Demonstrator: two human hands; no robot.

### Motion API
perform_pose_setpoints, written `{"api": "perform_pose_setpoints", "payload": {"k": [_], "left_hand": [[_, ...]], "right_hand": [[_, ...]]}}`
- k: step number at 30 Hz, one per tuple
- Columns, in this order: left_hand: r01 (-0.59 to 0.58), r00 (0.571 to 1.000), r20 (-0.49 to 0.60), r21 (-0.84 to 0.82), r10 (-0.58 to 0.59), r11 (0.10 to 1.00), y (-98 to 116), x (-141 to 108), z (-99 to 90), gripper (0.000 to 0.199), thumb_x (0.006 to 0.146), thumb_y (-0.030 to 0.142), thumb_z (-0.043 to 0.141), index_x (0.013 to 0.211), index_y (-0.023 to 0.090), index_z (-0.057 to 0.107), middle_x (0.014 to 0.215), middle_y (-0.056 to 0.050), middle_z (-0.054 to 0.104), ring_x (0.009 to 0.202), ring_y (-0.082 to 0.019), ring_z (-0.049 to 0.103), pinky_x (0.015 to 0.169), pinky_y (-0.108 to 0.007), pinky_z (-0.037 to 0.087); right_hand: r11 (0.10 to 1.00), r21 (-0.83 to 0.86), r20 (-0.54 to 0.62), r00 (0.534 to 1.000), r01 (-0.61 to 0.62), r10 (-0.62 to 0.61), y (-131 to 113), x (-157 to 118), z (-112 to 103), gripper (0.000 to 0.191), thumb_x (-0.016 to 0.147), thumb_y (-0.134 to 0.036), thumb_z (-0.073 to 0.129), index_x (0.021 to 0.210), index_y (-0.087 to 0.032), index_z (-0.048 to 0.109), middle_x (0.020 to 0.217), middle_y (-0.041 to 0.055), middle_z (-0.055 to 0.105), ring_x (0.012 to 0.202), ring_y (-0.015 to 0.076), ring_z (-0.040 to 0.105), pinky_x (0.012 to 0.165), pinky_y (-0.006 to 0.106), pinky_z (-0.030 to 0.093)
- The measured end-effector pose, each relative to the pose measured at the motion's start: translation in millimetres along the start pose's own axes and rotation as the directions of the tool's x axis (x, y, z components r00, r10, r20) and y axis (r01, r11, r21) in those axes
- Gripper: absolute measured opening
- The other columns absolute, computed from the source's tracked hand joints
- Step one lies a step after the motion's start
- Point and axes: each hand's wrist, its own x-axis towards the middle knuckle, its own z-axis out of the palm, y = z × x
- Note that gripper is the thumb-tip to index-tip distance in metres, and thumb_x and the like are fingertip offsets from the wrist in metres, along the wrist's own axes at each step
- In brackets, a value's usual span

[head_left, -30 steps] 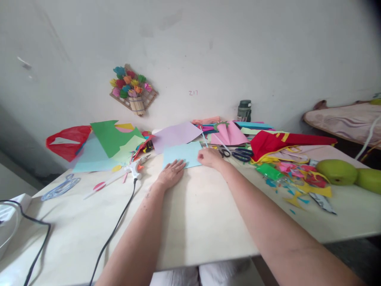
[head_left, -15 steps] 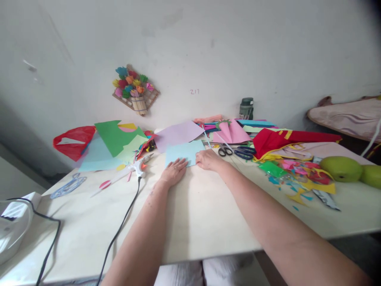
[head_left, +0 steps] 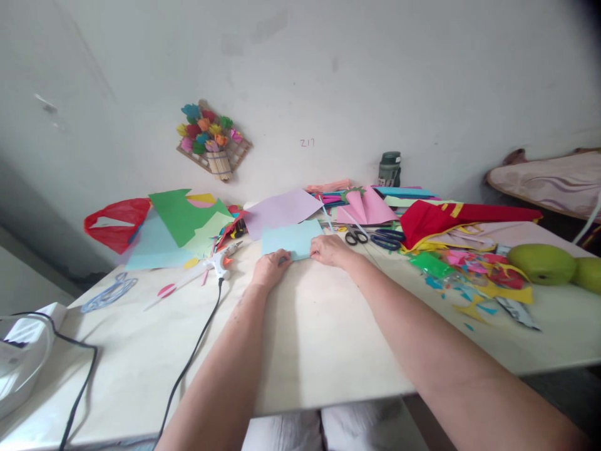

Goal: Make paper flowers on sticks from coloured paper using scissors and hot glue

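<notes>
A sheet of light blue paper point(head_left: 290, 238) lies on the table in front of me, its near edge slightly raised. My left hand point(head_left: 272, 267) has its fingers curled on the near left part of that edge, closed on the paper. At the near right corner, my right hand point(head_left: 330, 250) pinches the same sheet between thumb and fingers. Just behind lies a lilac sheet point(head_left: 282, 212), partly under the blue one. A white glue gun point(head_left: 217, 264) with a black cord rests left of my left hand. Black-handled scissors point(head_left: 355, 238) lie right of my right hand.
Green paper point(head_left: 181, 213) and a red bag point(head_left: 115, 222) lie at the left. Further right are blue-handled scissors point(head_left: 387, 239), red cloth point(head_left: 422, 222), paper scraps point(head_left: 474, 275) and green round objects point(head_left: 539, 263). A bottle point(head_left: 389, 169) stands by the wall.
My left hand has gone from lying flat on the blue paper to curling its fingers at the near edge. My right hand stays pinched at the corner.
</notes>
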Motion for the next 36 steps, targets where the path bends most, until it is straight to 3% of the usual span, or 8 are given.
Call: {"api": "perform_pose_setpoints", "payload": {"k": [6, 13, 23, 36], "left_hand": [[-0.001, 0.999, -0.049, 0.004, 0.002, 1.0, -1, 4, 1.7, 0.013, 0.076, 0.032, 0.05, 0.083, 0.026, 0.059, 0.099, 0.002, 0.064, 0.087, -0.014, 0.058, 0.078, -0.023, 0.042], [-0.009, 0.996, -0.083, -0.005, 0.009, 1.0, -2, 4, 2.9, 0.01, 0.075, 0.031, 0.052, 0.079, 0.027, 0.06, 0.102, 0.003, 0.063, 0.093, -0.013, 0.056, 0.08, -0.022, 0.04], [-0.014, 0.997, -0.083, -0.146, 0.001, 0.989, -7, 5, 4.1, 0.008, 0.069, 0.029, 0.056, 0.075, 0.025, 0.061, 0.097, 0.003, 0.064, 0.091, -0.014, 0.056, 0.081, -0.023, 0.04], [0.056, 0.995, -0.074, -0.145, -0.067, 0.988, -8, 6, 1.0, 0.011, 0.068, 0.034, 0.058, 0.065, 0.025, 0.062, 0.109, 0.004, 0.06, 0.116, -0.017, 0.039, 0.094, -0.029, 0.033]], "right_hand": [[0.999, 0.021, -0.05, 0.998, -0.042, 0.043, 0, -1, 3, 0.021, 0.074, -0.023, 0.046, 0.08, -0.024, 0.066, 0.09, 0.0016, 0.063, 0.084, 0.0166, 0.054, 0.063, 0.025, 0.034], [0.997, 0.079, -0.122, 0.992, -0.009, 0.019, -8, 7, 12, 0.019, 0.075, -0.03, 0.05, 0.084, -0.028, 0.066, 0.091, -0.0002, 0.063, 0.089, 0.0165, 0.052, 0.064, 0.025, 0.034], [0.964, 0.234, -0.147, 0.976, -0.123, 0.16, -13, 19, 27, 0.011, 0.073, -0.029, 0.056, 0.074, -0.027, 0.066, 0.084, -0.0025, 0.063, 0.083, 0.014, 0.054, 0.06, 0.023, 0.033], [0.965, 0.226, -0.125, 0.979, -0.13, 0.161, -21, 19, 25, 0.017, 0.078, -0.033, 0.052, 0.077, -0.021, 0.064, 0.087, 0.0013, 0.061, 0.082, 0.0148, 0.054, 0.069, 0.025, 0.033]]}}
